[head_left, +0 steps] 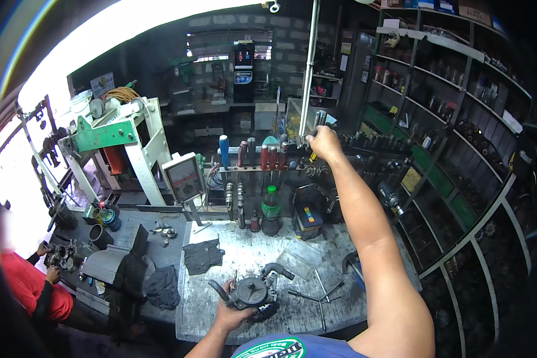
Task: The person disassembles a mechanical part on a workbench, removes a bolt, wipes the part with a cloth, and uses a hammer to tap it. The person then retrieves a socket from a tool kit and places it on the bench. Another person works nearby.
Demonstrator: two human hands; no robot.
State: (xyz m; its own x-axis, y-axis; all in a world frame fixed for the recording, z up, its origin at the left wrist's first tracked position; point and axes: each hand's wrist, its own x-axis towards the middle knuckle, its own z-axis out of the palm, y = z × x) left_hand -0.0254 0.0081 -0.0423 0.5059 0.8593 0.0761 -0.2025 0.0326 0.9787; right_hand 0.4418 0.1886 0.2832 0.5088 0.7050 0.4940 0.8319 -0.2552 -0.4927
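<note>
My left hand (pixel 232 316) is grasping a round, dark metal housing (pixel 249 290) by its near edge, and the housing is sitting above the near part of a worn grey metal workbench (pixel 346 307). Just right of it, slim crossing metal rods (pixel 320 300) are lying; to its upper left, a crumpled black cloth (pixel 203 256) is resting. Farther back, a dark bottle with a green cap and green upper part (pixel 271 206) is standing near a black box (pixel 307 221) bearing a small, multicoloured striped label.

My right hand (pixel 324 143) is reaching to the tool rack (pixel 244 169), fingers curled near upright tools; I cannot tell whether it is gripping one. Red-handled screwdrivers (pixel 264 156) are standing leftward.

My blue shirt (pixel 334 349) is showing a green-and-white badge with lettering. Behind, a black dispenser (pixel 243 71) is displaying a blue-and-white label. At far left, a person in red (pixel 36 286) is handling metal parts (pixel 62 256).
</note>
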